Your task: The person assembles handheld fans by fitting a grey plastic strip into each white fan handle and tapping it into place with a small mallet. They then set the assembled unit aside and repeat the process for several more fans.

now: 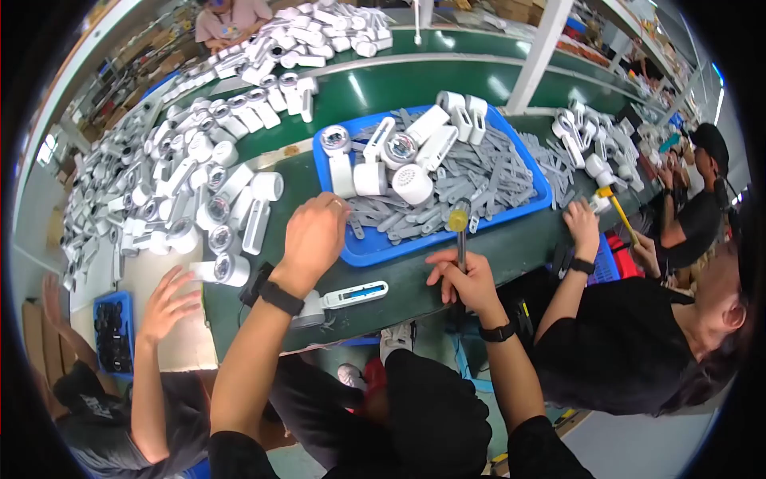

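Observation:
My left hand (315, 235) is at the left rim of a blue tray (369, 257), beside a white handheld fan (341, 176). Its fingers curl downward, tips out of sight; whatever they hold, if anything, is hidden. In front of the tray, my right hand (471, 281) grips the metal shaft of a tool with a translucent yellow head (458, 220), its index finger pointing out. Between my forearms lies another handheld fan (357, 294), its handle slot facing up with something blue inside. Several white fans rest on grey plastic strips (499, 180) in the tray.
White fans (179, 172) are heaped at left, more at far left-centre (319, 36) and at right (594, 140). A co-worker's hand (169, 303) is near a fan at left. At right, another's hand (582, 227) is beside a yellow-handled hammer (621, 214). A white post (538, 60) stands behind the tray.

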`<act>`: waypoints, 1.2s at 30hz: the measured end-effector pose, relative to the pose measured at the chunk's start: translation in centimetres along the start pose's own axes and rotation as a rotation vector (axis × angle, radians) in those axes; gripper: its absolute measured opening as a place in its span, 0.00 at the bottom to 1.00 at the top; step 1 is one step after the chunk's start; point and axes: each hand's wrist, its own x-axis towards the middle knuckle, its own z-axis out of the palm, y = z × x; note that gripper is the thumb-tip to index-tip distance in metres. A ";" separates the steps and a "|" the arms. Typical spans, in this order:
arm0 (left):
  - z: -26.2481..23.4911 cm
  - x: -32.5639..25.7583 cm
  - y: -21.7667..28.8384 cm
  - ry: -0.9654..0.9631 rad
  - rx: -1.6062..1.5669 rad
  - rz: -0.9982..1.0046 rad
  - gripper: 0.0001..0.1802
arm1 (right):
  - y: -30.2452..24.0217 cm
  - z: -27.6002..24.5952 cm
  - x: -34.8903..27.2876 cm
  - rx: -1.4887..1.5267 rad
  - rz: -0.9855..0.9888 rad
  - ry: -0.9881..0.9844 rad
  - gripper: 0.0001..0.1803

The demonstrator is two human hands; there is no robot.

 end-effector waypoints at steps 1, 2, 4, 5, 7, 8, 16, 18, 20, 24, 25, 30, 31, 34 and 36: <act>-0.2 -0.2 -1.0 0.069 -0.150 -0.045 0.11 | 0.0 0.4 0.6 0.035 -0.008 -0.001 0.15; -0.6 -0.4 -1.9 0.140 -0.301 -0.084 0.12 | -0.3 0.9 1.4 0.070 -0.015 -0.002 0.15; -2.1 -2.0 -0.4 0.026 -0.569 -0.229 0.13 | -2.7 1.0 -0.1 0.054 0.041 0.045 0.16; -3.1 -2.4 -0.7 -0.104 -0.830 -0.333 0.14 | -3.8 2.1 -0.2 0.053 0.080 0.127 0.16; -4.3 -3.8 -0.9 -0.137 -0.960 -0.338 0.14 | -5.7 4.2 0.1 0.034 0.037 0.145 0.17; -4.6 -4.7 -0.5 -0.128 -0.984 -0.320 0.14 | -7.3 5.4 0.1 0.050 0.065 0.121 0.18; -6.6 -7.9 2.9 0.018 -0.937 -0.275 0.14 | -9.9 9.1 0.4 -0.035 0.088 0.093 0.15; -6.0 -9.4 3.1 0.164 -0.887 -0.246 0.14 | -9.5 8.9 0.1 -0.038 0.112 0.134 0.14; -5.3 -11.6 2.8 0.240 -0.511 -0.161 0.20 | -9.0 8.5 -0.1 -0.048 0.131 0.123 0.14; -2.7 -14.8 2.0 0.228 -0.235 -0.123 0.27 | -8.2 9.0 0.2 -0.082 0.167 0.063 0.13; -2.0 -15.1 2.0 0.215 -0.230 -0.112 0.26 | -8.1 9.0 0.2 -0.090 0.177 0.052 0.13; -0.3 -14.5 0.5 0.311 -0.402 -0.084 0.20 | -8.0 10.2 0.7 -0.222 0.262 -0.055 0.14; -0.2 -14.4 0.3 0.308 -0.403 -0.092 0.20 | -8.0 10.4 1.0 -0.222 0.268 -0.061 0.14; 0.1 -14.5 0.1 0.289 -0.434 -0.099 0.20 | -7.7 10.9 1.4 -0.312 0.277 -0.088 0.15; -0.1 -14.4 0.2 0.292 -0.466 -0.117 0.17 | -7.5 11.0 1.6 -0.323 0.289 -0.124 0.14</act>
